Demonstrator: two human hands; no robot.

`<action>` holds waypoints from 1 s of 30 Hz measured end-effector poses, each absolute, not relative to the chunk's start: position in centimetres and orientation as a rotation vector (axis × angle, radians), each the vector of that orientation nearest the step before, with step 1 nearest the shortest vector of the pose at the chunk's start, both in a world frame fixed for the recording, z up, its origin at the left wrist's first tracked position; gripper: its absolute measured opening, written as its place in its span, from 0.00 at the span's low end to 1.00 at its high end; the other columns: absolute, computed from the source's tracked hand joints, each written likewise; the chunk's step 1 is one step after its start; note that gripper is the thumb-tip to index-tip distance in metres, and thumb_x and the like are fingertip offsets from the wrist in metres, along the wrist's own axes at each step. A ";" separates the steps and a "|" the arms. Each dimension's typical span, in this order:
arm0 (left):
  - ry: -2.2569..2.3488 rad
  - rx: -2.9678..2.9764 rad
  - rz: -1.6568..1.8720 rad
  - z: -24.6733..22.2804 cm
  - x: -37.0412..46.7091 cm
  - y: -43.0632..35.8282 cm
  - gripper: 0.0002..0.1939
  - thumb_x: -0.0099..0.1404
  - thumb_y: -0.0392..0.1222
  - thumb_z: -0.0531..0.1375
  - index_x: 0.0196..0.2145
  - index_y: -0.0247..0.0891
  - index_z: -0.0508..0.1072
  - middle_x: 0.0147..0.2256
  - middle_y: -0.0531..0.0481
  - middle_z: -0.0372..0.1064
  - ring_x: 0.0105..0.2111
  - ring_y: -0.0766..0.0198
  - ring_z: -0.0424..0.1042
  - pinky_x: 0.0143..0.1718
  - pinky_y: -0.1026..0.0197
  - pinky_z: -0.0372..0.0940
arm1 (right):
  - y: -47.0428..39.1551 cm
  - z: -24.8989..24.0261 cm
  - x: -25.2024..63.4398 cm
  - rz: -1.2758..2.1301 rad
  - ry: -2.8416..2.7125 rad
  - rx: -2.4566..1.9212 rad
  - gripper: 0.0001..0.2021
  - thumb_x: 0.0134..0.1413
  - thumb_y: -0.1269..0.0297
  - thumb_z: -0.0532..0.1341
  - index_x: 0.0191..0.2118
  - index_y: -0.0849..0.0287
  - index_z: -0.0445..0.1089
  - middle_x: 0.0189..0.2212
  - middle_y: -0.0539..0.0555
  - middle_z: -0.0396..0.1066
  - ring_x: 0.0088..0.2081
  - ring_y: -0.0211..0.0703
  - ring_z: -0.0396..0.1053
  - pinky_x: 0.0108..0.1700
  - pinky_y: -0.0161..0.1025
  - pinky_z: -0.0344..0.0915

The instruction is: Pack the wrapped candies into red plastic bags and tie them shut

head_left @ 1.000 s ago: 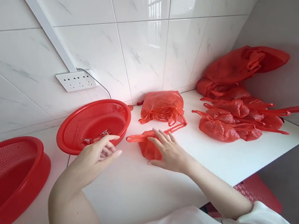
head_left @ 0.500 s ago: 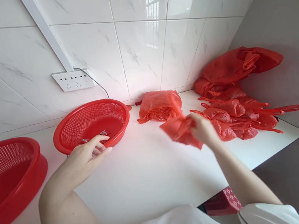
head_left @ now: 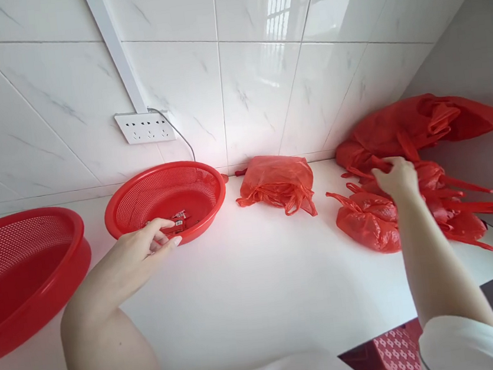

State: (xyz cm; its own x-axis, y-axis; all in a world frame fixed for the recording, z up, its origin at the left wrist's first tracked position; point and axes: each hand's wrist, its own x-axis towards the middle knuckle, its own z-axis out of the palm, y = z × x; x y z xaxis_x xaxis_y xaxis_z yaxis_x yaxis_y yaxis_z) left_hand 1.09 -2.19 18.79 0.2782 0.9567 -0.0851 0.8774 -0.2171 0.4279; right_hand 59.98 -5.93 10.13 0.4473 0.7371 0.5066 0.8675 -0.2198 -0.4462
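My left hand [head_left: 149, 249] hovers at the near rim of a red perforated basket [head_left: 117, 202]. Its thumb and index finger are apart and nothing is held between them. Small wrapped packets [head_left: 179, 221] lie on the basket floor, partly hidden by the fingers. On the right, my right hand [head_left: 399, 178] is closed on a red plastic bag [head_left: 406, 146] above a heap of filled, red plastic bags [head_left: 369, 221]. The hand and forearm cover part of the heap, so where the held bag ends is unclear.
A second red basket [head_left: 74, 252] stands at the left edge. A folded stack of red bags [head_left: 276, 175] lies near the tiled wall. A large red bag [head_left: 382, 125] rests in the back right corner. A socket strip [head_left: 145, 127] with a cable is on the wall.
My right hand has carried the red plastic bag from mid-counter right to the heap. My left hand stays by the basket. The camera view has turned slightly left.
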 end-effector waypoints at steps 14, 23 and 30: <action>1.416 2.300 0.157 18.0 3.6 -2.5 0.21 0.65 0.56 0.50 0.51 0.47 0.68 0.37 0.49 0.74 0.38 0.55 0.74 0.34 0.58 0.66 | 3.5 2.6 35.6 0.267 -1.681 -2.051 0.13 0.60 0.69 0.54 0.45 0.65 0.73 0.58 0.67 0.61 0.60 0.58 0.57 0.57 0.59 0.56; 1.149 2.376 0.290 16.6 6.9 -2.9 0.18 0.66 0.54 0.52 0.48 0.45 0.70 0.46 0.47 0.71 0.46 0.53 0.71 0.42 0.55 0.66 | -0.3 8.1 36.4 0.372 -1.528 -1.639 0.13 0.61 0.61 0.53 0.44 0.56 0.72 0.46 0.54 0.72 0.45 0.42 0.70 0.48 0.40 0.67; 0.998 2.495 0.650 15.2 10.3 -3.4 0.23 0.65 0.49 0.57 0.57 0.47 0.64 0.59 0.47 0.57 0.58 0.52 0.61 0.54 0.51 0.63 | -5.0 13.0 35.4 0.758 -1.552 -1.303 0.11 0.57 0.58 0.59 0.40 0.57 0.73 0.39 0.53 0.75 0.39 0.42 0.73 0.44 0.41 0.69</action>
State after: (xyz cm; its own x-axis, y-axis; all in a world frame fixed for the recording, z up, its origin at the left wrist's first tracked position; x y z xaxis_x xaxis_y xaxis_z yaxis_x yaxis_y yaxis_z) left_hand 10.29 -3.41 15.22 0.6416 0.7154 0.2766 0.5422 -0.6782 0.4961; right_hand 35.42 -5.05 12.96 0.0067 0.9639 0.2661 0.3822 0.2434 -0.8915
